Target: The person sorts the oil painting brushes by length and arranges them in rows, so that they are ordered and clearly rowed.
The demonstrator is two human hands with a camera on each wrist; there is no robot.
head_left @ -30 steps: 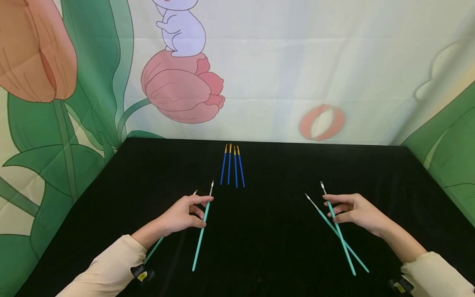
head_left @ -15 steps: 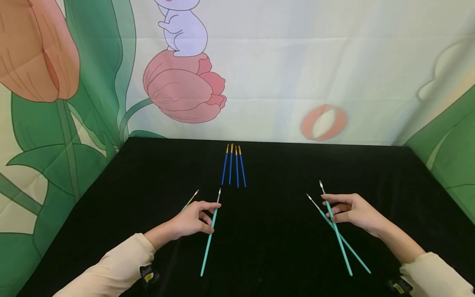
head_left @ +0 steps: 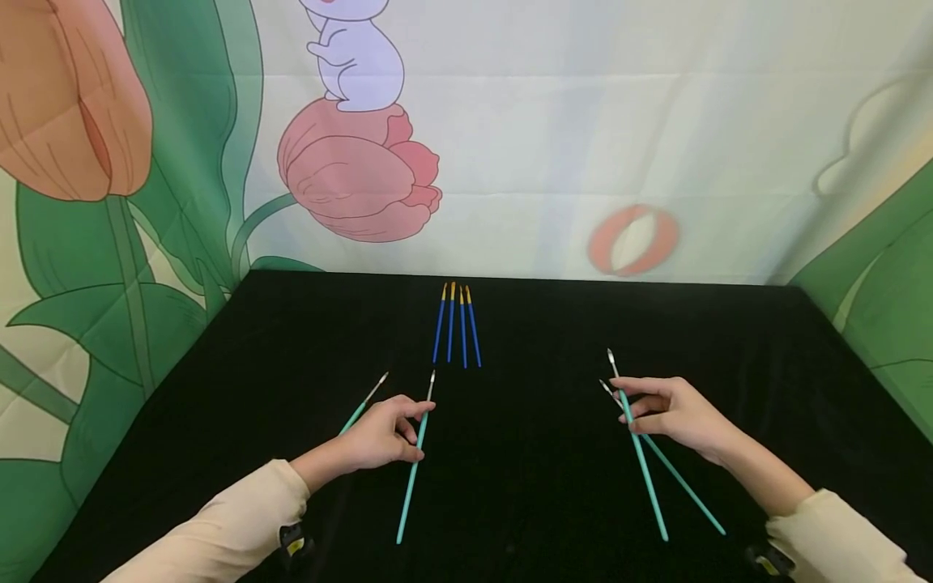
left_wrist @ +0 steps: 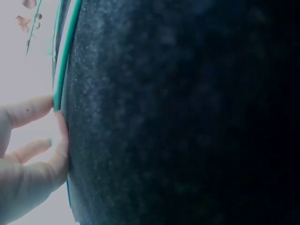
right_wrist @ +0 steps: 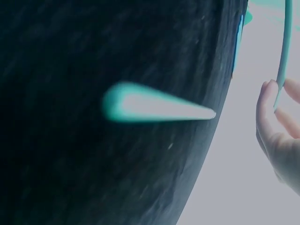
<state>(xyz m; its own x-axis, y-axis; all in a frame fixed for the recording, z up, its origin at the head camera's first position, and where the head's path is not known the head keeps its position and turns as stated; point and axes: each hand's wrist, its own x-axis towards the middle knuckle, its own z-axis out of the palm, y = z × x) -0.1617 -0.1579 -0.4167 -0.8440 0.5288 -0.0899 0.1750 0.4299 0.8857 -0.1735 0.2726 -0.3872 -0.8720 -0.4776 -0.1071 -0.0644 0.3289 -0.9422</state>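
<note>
In the head view my left hand (head_left: 375,433) pinches a teal-handled paintbrush (head_left: 408,498) between thumb and fingers, its silvery tip pointing away from me. My right hand (head_left: 681,417) pinches another teal paintbrush (head_left: 647,482) in a like way. Behind my left hand lies a teal brush (head_left: 354,417), partly hidden by the hand and wrist. A fourth teal brush (head_left: 685,484) slants under the right hand's brush, its upper part partly covered by the fingers. The left wrist view shows the gripped handle (left_wrist: 68,47) close up; the right wrist view shows the other handle (right_wrist: 285,47).
Several blue paintbrushes (head_left: 464,336) with golden tips lie side by side towards the back of the black table (head_left: 525,486). Behind the table's far edge hangs a printed cloth (head_left: 510,162) with tulips and a rabbit.
My left hand has moved right and slightly nearer with its paintbrush, uncovering more of the brush behind it. My right hand has shifted left with its paintbrush.
</note>
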